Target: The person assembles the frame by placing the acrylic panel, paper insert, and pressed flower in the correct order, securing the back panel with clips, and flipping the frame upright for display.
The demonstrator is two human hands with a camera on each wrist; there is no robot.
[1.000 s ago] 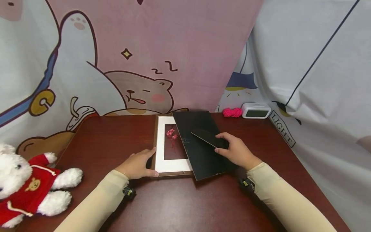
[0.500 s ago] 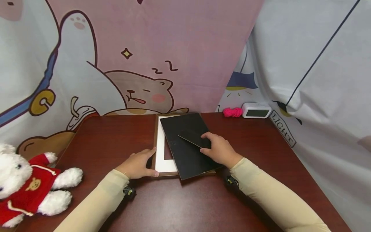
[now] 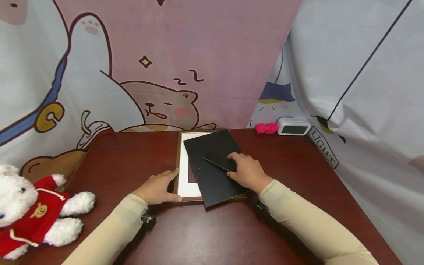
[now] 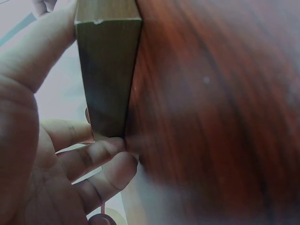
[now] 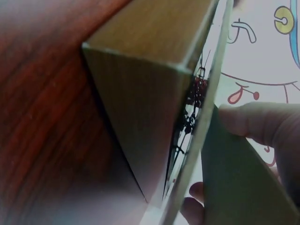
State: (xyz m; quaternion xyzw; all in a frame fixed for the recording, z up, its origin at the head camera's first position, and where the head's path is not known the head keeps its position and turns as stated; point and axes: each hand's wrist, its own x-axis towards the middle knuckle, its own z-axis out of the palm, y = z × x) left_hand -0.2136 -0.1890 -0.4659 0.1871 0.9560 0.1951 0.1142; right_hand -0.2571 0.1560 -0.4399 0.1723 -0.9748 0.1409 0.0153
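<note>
A wooden picture frame (image 3: 179, 151) lies face down or open on the table, its white mat (image 3: 189, 191) showing on the left. Across it sits a black backing board (image 3: 209, 182), slanted and overhanging the frame's front edge. My right hand (image 3: 250, 172) pinches the board's fold-out stand (image 3: 216, 159) between thumb and fingers. In the right wrist view, the board's edge (image 5: 206, 108) stands apart from the frame's rim, with dark stems and a bit of red in the gap. My left hand (image 3: 155, 187) rests at the frame's left front corner, fingertips against its side (image 4: 108, 70).
A white plush toy (image 3: 43, 209) in a red hoodie lies at the left. At the back right are a pink yarn bundle (image 3: 266, 128) and a white digital clock (image 3: 293, 126). Printed cloth (image 3: 232, 66) hangs behind the dark red table (image 3: 198, 235).
My right hand has brought the backing board leftward over the frame, covering the pink flowers and most of the mat. Lately it shifted slightly toward me. My left hand has stayed put.
</note>
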